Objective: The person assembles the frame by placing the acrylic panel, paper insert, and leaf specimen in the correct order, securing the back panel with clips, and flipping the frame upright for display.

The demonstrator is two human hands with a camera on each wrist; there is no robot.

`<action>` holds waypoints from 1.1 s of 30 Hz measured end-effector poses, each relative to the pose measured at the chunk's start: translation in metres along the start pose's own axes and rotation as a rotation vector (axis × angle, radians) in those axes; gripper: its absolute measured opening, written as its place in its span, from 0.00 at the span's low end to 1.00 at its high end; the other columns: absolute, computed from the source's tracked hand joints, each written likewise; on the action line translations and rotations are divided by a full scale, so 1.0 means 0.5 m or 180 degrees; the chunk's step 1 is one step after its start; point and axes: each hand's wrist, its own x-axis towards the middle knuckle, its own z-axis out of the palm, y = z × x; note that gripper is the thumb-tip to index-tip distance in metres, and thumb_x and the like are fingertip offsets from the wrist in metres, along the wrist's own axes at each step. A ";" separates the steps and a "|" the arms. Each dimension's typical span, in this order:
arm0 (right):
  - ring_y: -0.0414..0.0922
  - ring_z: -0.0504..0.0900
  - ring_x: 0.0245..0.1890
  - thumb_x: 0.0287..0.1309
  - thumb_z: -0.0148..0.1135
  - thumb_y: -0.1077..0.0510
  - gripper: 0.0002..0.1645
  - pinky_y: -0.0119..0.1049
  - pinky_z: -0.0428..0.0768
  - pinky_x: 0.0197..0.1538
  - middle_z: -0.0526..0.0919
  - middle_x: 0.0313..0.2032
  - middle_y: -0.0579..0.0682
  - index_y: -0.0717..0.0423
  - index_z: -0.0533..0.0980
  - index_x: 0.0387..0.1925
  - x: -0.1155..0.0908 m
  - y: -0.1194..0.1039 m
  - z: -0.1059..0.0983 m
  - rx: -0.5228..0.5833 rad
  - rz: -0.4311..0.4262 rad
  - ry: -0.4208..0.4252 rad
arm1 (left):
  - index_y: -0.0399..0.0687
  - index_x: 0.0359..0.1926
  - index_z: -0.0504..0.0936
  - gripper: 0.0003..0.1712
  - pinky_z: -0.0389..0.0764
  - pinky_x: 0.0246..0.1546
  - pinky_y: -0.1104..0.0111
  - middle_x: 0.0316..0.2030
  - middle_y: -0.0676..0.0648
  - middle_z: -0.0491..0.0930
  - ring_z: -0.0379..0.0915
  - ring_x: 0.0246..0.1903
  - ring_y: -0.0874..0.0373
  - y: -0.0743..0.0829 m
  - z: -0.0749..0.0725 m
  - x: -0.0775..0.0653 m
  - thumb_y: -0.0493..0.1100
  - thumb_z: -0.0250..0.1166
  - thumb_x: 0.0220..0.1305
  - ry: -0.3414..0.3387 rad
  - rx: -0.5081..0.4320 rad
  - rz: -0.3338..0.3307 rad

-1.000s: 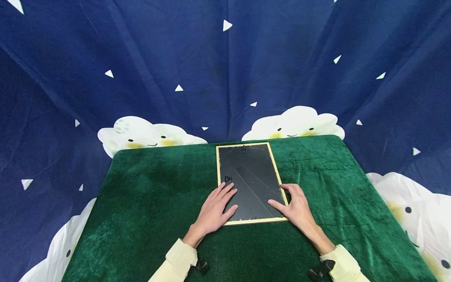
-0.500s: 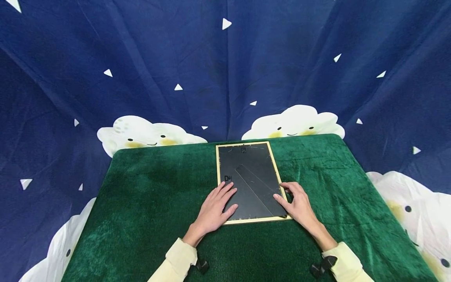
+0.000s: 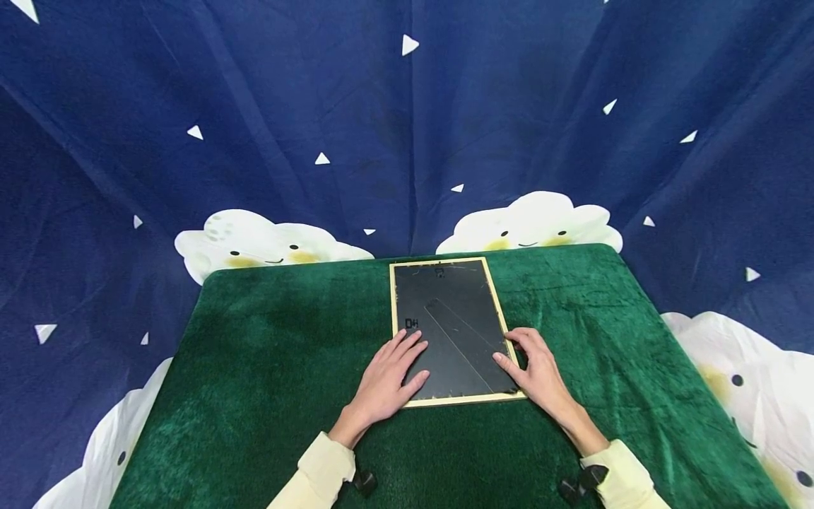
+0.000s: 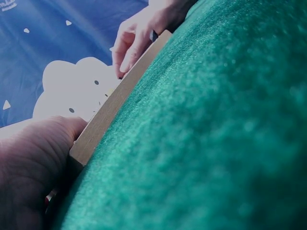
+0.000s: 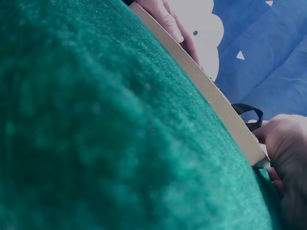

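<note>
A picture frame (image 3: 453, 329) lies face down, its black backing up inside a pale wooden border. A long strut outline crosses the backing, and small hangers sit near the top and left edges. My left hand (image 3: 388, 382) rests on the lower left of the backing, fingers extended and spread. At the lower right, my right hand (image 3: 539, 371) holds the frame's side, thumb over the backing and fingers at the outer edge. A black ribbon (image 5: 255, 109) bows up in a loop beside the right thumb in the right wrist view. Part of the right fingers is hidden.
Green plush cloth (image 3: 273, 353) covers the table beneath the frame. Behind the table hangs a dark blue curtain (image 3: 356, 92) with white triangles and cloud faces. Pale yellow sleeves (image 3: 318, 466) and black wrist devices show at the front.
My right thumb has drawn back a little to the right across the backing, and the frame's lower right corner shows more. My left hand stays where it was.
</note>
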 end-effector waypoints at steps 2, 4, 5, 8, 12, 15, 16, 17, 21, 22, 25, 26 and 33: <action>0.53 0.78 0.56 0.61 0.76 0.54 0.26 0.47 0.74 0.54 0.79 0.56 0.57 0.62 0.80 0.57 0.000 -0.001 -0.002 -0.0034 -0.0028 -0.0035 | 0.54 0.79 0.67 0.35 0.53 0.78 0.49 0.81 0.51 0.58 0.45 0.82 0.49 0.000 0.001 0.001 0.62 0.50 0.79 0.0014 0.0017 0.0009; 0.55 0.77 0.58 0.62 0.76 0.53 0.27 0.52 0.74 0.56 0.78 0.57 0.58 0.63 0.80 0.57 -0.001 -0.002 -0.003 -0.0063 -0.0050 -0.0064 | 0.54 0.79 0.67 0.35 0.53 0.78 0.49 0.81 0.51 0.58 0.45 0.82 0.48 0.001 0.001 0.000 0.62 0.51 0.79 0.0015 0.0022 0.0005; 0.56 0.77 0.59 0.62 0.75 0.53 0.27 0.54 0.74 0.57 0.78 0.58 0.58 0.63 0.80 0.58 0.000 -0.003 -0.004 -0.0074 -0.0058 -0.0080 | 0.54 0.79 0.67 0.35 0.53 0.78 0.49 0.81 0.51 0.58 0.45 0.82 0.49 0.001 0.001 0.000 0.62 0.51 0.79 0.0013 0.0024 0.0001; 0.57 0.76 0.60 0.63 0.75 0.52 0.27 0.56 0.74 0.59 0.78 0.58 0.59 0.63 0.79 0.58 -0.001 -0.003 -0.003 -0.0136 -0.0103 -0.0104 | 0.54 0.79 0.67 0.35 0.53 0.79 0.49 0.81 0.51 0.58 0.44 0.82 0.49 0.002 0.001 -0.001 0.62 0.52 0.79 -0.0002 0.0003 -0.0024; 0.56 0.76 0.60 0.63 0.74 0.52 0.27 0.56 0.73 0.60 0.78 0.58 0.58 0.63 0.79 0.58 -0.003 -0.001 -0.002 -0.0205 -0.0169 -0.0105 | 0.55 0.79 0.67 0.35 0.53 0.78 0.49 0.81 0.51 0.58 0.44 0.82 0.50 0.003 0.001 -0.002 0.62 0.52 0.79 0.0007 -0.0016 -0.0028; 0.56 0.77 0.59 0.64 0.74 0.52 0.26 0.56 0.73 0.59 0.78 0.58 0.57 0.63 0.80 0.57 -0.003 0.001 -0.001 -0.0228 -0.0191 -0.0099 | 0.55 0.78 0.67 0.34 0.54 0.78 0.48 0.81 0.51 0.58 0.44 0.82 0.51 0.003 0.001 -0.002 0.62 0.51 0.79 0.0014 -0.0009 -0.0019; 0.56 0.76 0.59 0.64 0.74 0.52 0.26 0.56 0.73 0.59 0.78 0.58 0.57 0.62 0.80 0.57 -0.003 0.001 -0.001 -0.0227 -0.0189 -0.0101 | 0.55 0.78 0.68 0.34 0.54 0.78 0.48 0.81 0.52 0.58 0.44 0.82 0.50 0.002 0.001 -0.002 0.63 0.51 0.79 0.0024 -0.0004 -0.0015; 0.56 0.77 0.59 0.64 0.74 0.52 0.26 0.56 0.73 0.59 0.79 0.58 0.56 0.62 0.80 0.58 -0.002 0.002 -0.001 -0.0232 -0.0192 -0.0099 | 0.55 0.78 0.68 0.34 0.54 0.78 0.48 0.81 0.52 0.58 0.44 0.82 0.50 0.002 0.002 -0.002 0.63 0.51 0.79 0.0036 0.0004 -0.0011; 0.55 0.76 0.60 0.64 0.73 0.51 0.26 0.56 0.73 0.60 0.79 0.58 0.55 0.61 0.80 0.58 0.000 0.002 -0.003 -0.0225 -0.0190 -0.0111 | 0.55 0.78 0.69 0.34 0.56 0.77 0.47 0.80 0.51 0.59 0.46 0.82 0.49 0.001 0.004 -0.002 0.63 0.51 0.79 0.0108 0.0037 0.0023; 0.55 0.76 0.60 0.64 0.73 0.51 0.26 0.56 0.73 0.60 0.79 0.58 0.55 0.61 0.80 0.58 0.001 0.002 -0.003 -0.0219 -0.0189 -0.0116 | 0.56 0.78 0.69 0.34 0.56 0.77 0.47 0.80 0.51 0.59 0.46 0.81 0.49 0.001 0.004 -0.002 0.63 0.51 0.79 0.0113 0.0043 0.0026; 0.54 0.77 0.59 0.64 0.73 0.50 0.26 0.56 0.73 0.60 0.79 0.58 0.54 0.61 0.80 0.57 0.002 0.002 -0.004 -0.0226 -0.0208 -0.0119 | 0.56 0.77 0.69 0.34 0.56 0.77 0.47 0.80 0.51 0.59 0.46 0.82 0.49 0.001 0.004 -0.001 0.63 0.51 0.79 0.0105 0.0031 0.0019; 0.54 0.77 0.59 0.64 0.73 0.50 0.26 0.56 0.73 0.60 0.79 0.57 0.54 0.61 0.80 0.57 0.002 0.002 -0.005 -0.0240 -0.0217 -0.0123 | 0.56 0.78 0.69 0.34 0.55 0.77 0.48 0.80 0.52 0.59 0.45 0.82 0.50 0.001 0.003 -0.002 0.63 0.51 0.79 0.0088 0.0028 0.0007; 0.55 0.78 0.56 0.67 0.70 0.49 0.26 0.57 0.76 0.55 0.80 0.57 0.56 0.62 0.80 0.59 0.001 -0.002 -0.007 -0.0502 -0.0353 -0.0208 | 0.57 0.78 0.68 0.34 0.54 0.78 0.49 0.80 0.52 0.59 0.44 0.82 0.51 0.001 0.004 -0.003 0.63 0.51 0.79 0.0038 0.0032 -0.0026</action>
